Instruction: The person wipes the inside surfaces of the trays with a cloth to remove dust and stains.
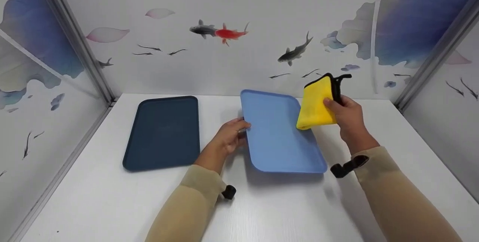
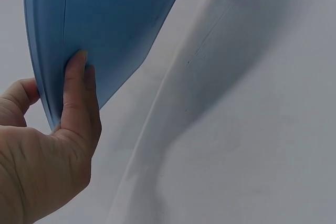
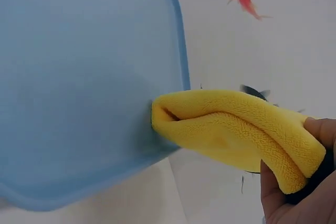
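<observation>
A light blue tray is held tilted above the white table by my left hand, which pinches its left edge. In the left wrist view, fingers lie against the underside of the tray and the thumb is on the other side of the rim. My right hand grips a folded yellow cloth with black trim and a black loop. The cloth's lower end is at the tray's right edge; in the right wrist view the folded end of the cloth appears against the tray's inner face.
A dark blue tray lies flat on the white table, left of my left hand. White panels printed with fish and lotus shapes stand behind and at both sides, joined by metal posts. Black straps with small devices sit on both wrists.
</observation>
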Demonstrator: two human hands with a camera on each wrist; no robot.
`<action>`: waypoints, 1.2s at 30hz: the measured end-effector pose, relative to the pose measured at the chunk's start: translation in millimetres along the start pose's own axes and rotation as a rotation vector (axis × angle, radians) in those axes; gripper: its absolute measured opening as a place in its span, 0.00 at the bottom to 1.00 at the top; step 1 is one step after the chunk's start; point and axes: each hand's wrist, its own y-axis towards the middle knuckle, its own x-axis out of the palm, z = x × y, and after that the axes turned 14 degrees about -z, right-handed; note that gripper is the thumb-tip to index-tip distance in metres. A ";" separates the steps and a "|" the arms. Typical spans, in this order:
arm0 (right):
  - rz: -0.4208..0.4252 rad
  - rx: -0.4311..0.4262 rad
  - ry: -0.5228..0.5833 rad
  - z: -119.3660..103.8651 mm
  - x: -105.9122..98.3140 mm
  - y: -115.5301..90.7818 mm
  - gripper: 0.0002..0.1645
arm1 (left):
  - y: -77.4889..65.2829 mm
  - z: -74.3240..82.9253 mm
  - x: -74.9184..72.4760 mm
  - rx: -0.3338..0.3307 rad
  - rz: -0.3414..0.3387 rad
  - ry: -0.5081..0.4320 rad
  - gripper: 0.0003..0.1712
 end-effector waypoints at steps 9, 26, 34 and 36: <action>-0.126 -0.054 -0.235 -7.5 39.9 -1.8 0.36 | 0.1 -1.1 2.2 -0.005 -0.019 0.000 0.30; -0.308 -0.075 -0.489 -0.1 82.8 -4.4 0.22 | -3.7 -2.2 3.4 0.023 -0.024 0.003 0.31; -0.351 -0.099 -0.700 6.6 99.7 -7.6 0.20 | -4.2 -2.9 2.1 0.013 -0.004 0.002 0.31; -0.363 -0.091 -0.758 6.1 104.3 -10.2 0.19 | -4.3 -3.0 1.5 0.010 0.000 0.005 0.32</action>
